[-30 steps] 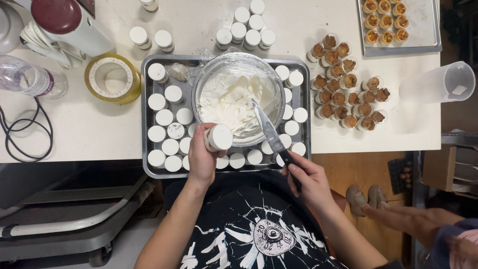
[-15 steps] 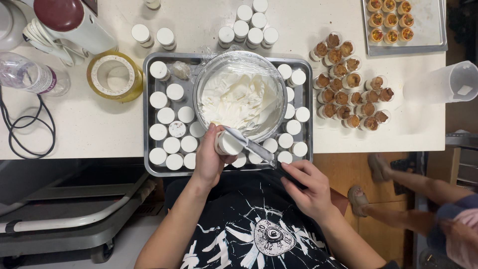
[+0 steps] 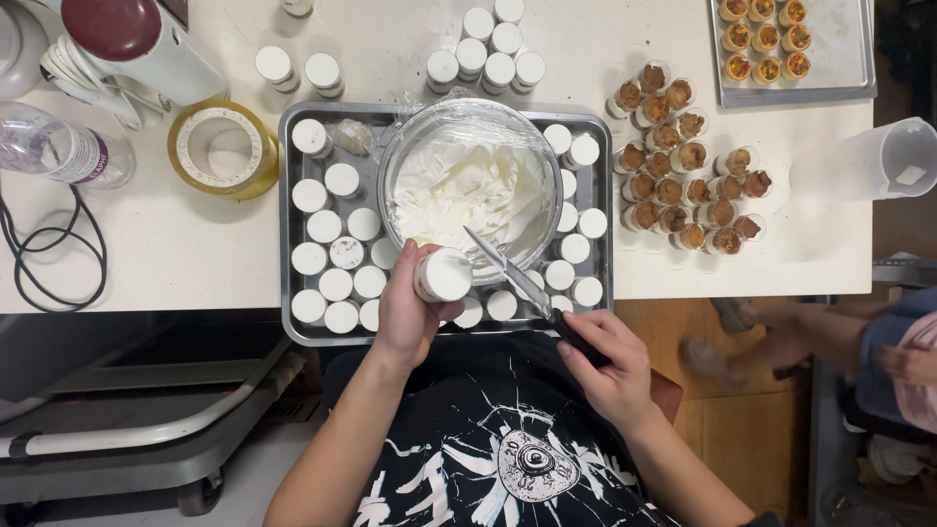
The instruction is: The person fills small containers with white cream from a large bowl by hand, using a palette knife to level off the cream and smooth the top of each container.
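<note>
My left hand (image 3: 408, 312) grips a small round cup filled with white cream (image 3: 444, 274), held at the near rim of a glass bowl of white cream (image 3: 468, 190). My right hand (image 3: 605, 366) holds a black-handled knife (image 3: 508, 271) whose blade points up and left, its tip over the bowl's near edge, just right of the cup. The bowl sits in a metal tray (image 3: 289, 210) among several white-filled cups (image 3: 337, 234).
More white cups (image 3: 498, 47) stand behind the tray. Brown-topped cups (image 3: 678, 185) cluster at right, a second tray of cups (image 3: 830, 59) behind them. A roll of tape (image 3: 223, 148), a plastic bottle (image 3: 59, 148), a black cable (image 3: 39, 256) and a clear jug (image 3: 883, 161) are there too. Another person's legs (image 3: 781, 332) show at right.
The knife left the bowl, passed across the top of the cup, and now its tip is back at the bowl's near edge. The cup has stayed in my left hand.
</note>
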